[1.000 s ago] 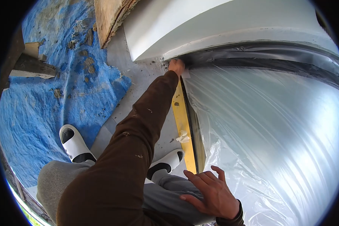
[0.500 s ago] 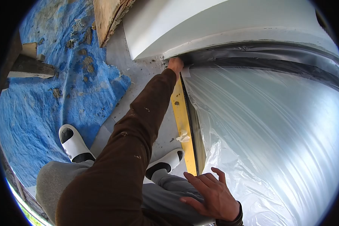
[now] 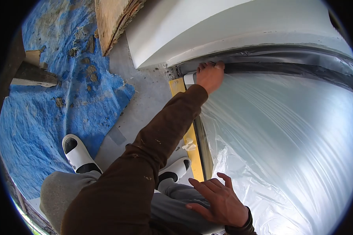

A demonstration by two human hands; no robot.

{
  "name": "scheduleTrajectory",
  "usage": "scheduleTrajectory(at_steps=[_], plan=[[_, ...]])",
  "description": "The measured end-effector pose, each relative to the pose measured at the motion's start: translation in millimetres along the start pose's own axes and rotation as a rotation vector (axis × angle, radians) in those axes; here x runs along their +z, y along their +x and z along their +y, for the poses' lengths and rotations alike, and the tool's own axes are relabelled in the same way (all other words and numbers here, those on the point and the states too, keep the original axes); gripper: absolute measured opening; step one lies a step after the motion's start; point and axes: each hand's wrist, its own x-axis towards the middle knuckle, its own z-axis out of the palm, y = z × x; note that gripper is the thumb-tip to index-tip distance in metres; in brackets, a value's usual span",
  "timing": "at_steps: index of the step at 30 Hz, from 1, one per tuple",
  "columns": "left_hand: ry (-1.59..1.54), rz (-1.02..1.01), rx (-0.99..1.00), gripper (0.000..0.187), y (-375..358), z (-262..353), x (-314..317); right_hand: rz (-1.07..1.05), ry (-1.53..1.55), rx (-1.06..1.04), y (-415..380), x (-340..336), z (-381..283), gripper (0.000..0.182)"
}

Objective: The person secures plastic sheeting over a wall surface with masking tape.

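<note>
Head view, looking down: the left hand point(image 3: 210, 75) reaches forward at the end of a brown sleeve point(image 3: 161, 133) and lies flat, fingers together and pressed down, on the upper left corner of the clear plastic sheet point(image 3: 278, 145), just where the sheet meets a dark band of tape point(image 3: 286, 64) running under a white panel point(image 3: 223, 27). A short white strip of tape point(image 3: 189, 78) shows just left of that hand, touching its edge. The right hand point(image 3: 219, 203) rests open on the person's grey-trousered knee point(image 3: 180, 199), fingers spread and holding nothing, right beside the sheet's crumpled lower edge. A yellow strip point(image 3: 192, 145) runs along the sheet's left side over the grey floor point(image 3: 145, 98). Two white slip-on sandals point(image 3: 76, 152) stand on the floor beside a blue tarpaulin point(image 3: 59, 98), with a wooden board point(image 3: 110, 19) at the top. No brand, label or readable writing shows on anything.
</note>
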Motion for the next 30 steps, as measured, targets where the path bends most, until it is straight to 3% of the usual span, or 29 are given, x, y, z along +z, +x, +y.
scheduleTrajectory(at_steps=[1,2,5,7,11,13,17,19,23,25,26,29,30], plan=[[0.208,0.073,0.088,0.025,-0.5,5.6,2.0,0.004,0.002,-0.001,-0.6,0.1,-0.1,0.059],[0.211,0.076,0.089,0.025,-0.2,4.8,-0.8,0.006,0.005,-0.005,-0.5,0.2,0.0,0.059],[0.039,0.012,0.115,0.020,-2.9,-0.1,-8.2,0.008,-0.024,-0.034,0.0,0.0,0.1,0.058],[-0.048,0.119,0.162,0.021,-6.0,7.8,2.4,0.005,-0.020,-0.039,2.5,-1.9,-1.2,0.058],[-0.007,0.018,0.137,0.024,-1.1,15.9,-1.3,0.005,-0.012,-0.041,-0.7,0.5,-1.7,0.058],[-0.277,0.046,0.010,0.026,-10.1,21.1,-12.8,0.004,-0.021,-0.044,1.0,-1.8,-2.3,0.058],[-0.335,-0.054,-0.049,0.036,-3.0,34.2,-22.5,-0.030,-0.055,-0.086,2.6,-1.4,-5.8,0.056],[-0.389,-0.067,-0.283,0.051,5.0,37.5,-16.3,-0.015,-0.060,-0.063,3.4,-1.0,-5.5,0.057],[-0.295,-0.067,-0.277,0.064,15.6,43.5,-5.4,-0.013,-0.050,-0.055,-1.0,2.0,-4.0,0.057],[-0.576,-0.195,-0.287,0.063,14.7,33.5,-21.9,-0.008,-0.047,-0.051,-3.1,1.0,-1.2,0.057],[-0.572,-0.203,-0.280,0.063,14.3,37.4,-21.7,-0.011,-0.030,-0.049,-3.6,2.2,-0.6,0.057],[-0.553,-0.112,-0.231,0.060,4.1,44.7,-26.5,0.005,-0.066,-0.118,-3.3,1.0,-2.7,0.057],[-0.700,-0.088,-0.270,0.057,2.4,31.9,-29.6,0.007,-0.067,-0.114,-3.4,-1.0,-0.9,0.057]])
